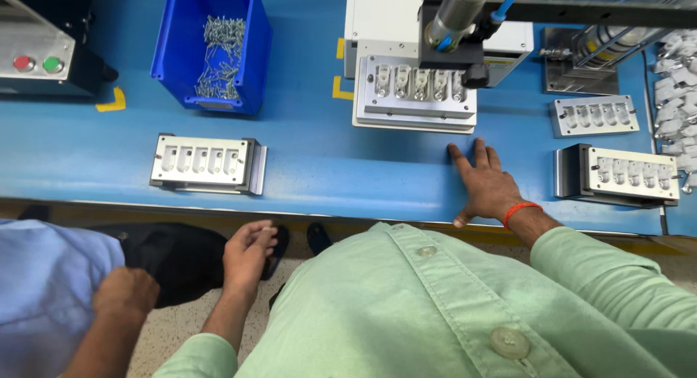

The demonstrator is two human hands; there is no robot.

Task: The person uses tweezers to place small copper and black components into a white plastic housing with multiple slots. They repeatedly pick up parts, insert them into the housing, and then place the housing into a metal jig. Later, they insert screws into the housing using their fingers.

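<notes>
My right hand (485, 183) lies flat, palm down, on the blue table (327, 160), fingers spread, an orange band at its wrist. It holds nothing and rests just in front of a white-and-metal fixture (416, 95) with several slots that sits under a press head (454, 22). My left hand (248, 251) hangs below the table's front edge, fingers loosely together and empty. The nearest thing on the table to it is a metal slotted fixture (208, 163).
A blue bin (210, 48) with small metal pins stands at the back left, next to a control box (36, 59) with red and green buttons. Two more slotted fixtures (594, 115) (630, 175) lie at the right, beside loose white parts (679, 80). Another person's hand (125, 291) is at the lower left.
</notes>
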